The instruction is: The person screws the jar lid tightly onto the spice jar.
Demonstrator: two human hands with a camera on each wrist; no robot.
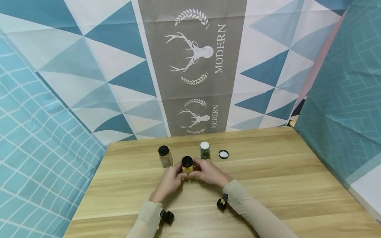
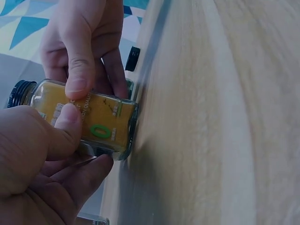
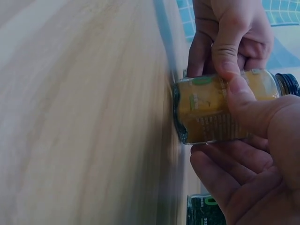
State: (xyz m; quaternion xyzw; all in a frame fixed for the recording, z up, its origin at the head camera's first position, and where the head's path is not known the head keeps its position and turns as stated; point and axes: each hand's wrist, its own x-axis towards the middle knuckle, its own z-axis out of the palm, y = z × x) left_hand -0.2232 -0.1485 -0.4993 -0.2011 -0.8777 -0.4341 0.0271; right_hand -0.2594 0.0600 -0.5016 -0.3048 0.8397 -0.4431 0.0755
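Both hands grip one glass jar of yellow powder with a black lid (image 1: 187, 168), upright at the middle of the wooden table. The left hand (image 1: 172, 179) holds its left side and the right hand (image 1: 208, 171) its right side. In the left wrist view the left hand (image 2: 42, 159) has its thumb on the labelled face of the jar (image 2: 105, 117), beside the right thumb (image 2: 78, 70). The right wrist view shows the right hand (image 3: 262, 140) with its thumb on the jar (image 3: 206, 112) and its fingers behind; the left hand (image 3: 229, 37) is opposite.
A black-lidded jar with light brown contents (image 1: 165, 158) stands left of the hands. Behind the right hand is a white-topped jar with green contents (image 1: 205, 151). A loose black-rimmed lid (image 1: 223, 154) lies to its right on the wooden table (image 1: 268, 172). Patterned cloth hangs behind.
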